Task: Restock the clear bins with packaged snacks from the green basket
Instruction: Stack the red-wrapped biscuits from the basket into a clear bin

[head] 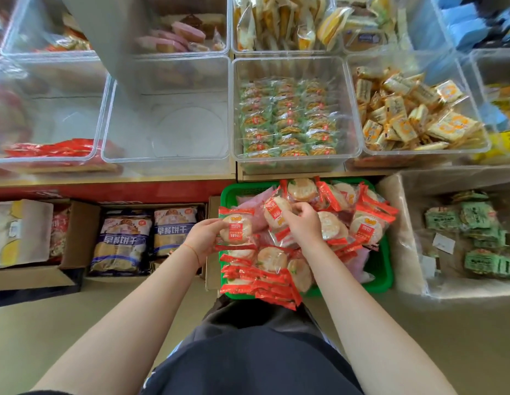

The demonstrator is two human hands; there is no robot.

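We see the green plastic basket (383, 265), below the clear plastic bins (166, 163), heaped with red-edged round cracker packets. The left hand (202, 240) pinches one packet (236, 227) marked "15"; the right hand (304, 222) grips another packet (276, 208). Blue bags (123, 240) alongside read "早餐饼干".

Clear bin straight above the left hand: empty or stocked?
Empty: the clear bin shows only its bare bottom, no packets inside.

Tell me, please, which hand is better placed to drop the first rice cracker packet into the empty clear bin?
Left, probably. The left hand already pinches a rice cracker packet at the green basket's left edge, nearest the empty clear bin. The right hand grips packets mid-pile, farther right.
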